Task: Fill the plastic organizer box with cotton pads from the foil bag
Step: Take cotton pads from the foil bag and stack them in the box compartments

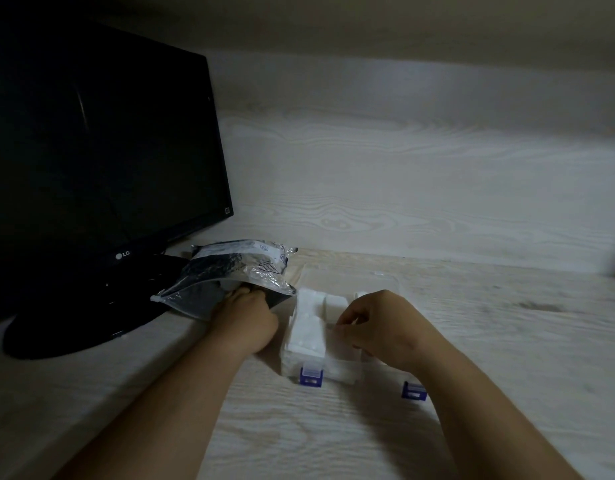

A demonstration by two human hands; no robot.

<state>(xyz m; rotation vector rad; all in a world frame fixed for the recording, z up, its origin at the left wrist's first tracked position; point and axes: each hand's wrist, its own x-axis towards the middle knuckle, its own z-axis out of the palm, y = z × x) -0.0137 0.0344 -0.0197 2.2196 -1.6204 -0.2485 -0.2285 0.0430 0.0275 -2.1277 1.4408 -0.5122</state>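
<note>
Reaching into foil bag: left hand, grip hidden | right hand pinches cotton pad over organizer box

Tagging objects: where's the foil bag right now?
Head view, left of centre: foil bag lies between monitor base and organizer box, left hand at its mouth.

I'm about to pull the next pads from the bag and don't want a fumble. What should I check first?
1. Foil bag mouth open: ok, left hand reaches into it.
2. Pads gripped inside the bag: cannot tell, fingers hidden.
3. Organizer box open: ok, cotton pads show in its left compartments.
4. Free compartment left: cannot tell, right hand covers the middle.
5. Blue latches clear of the opening: ok.
</note>
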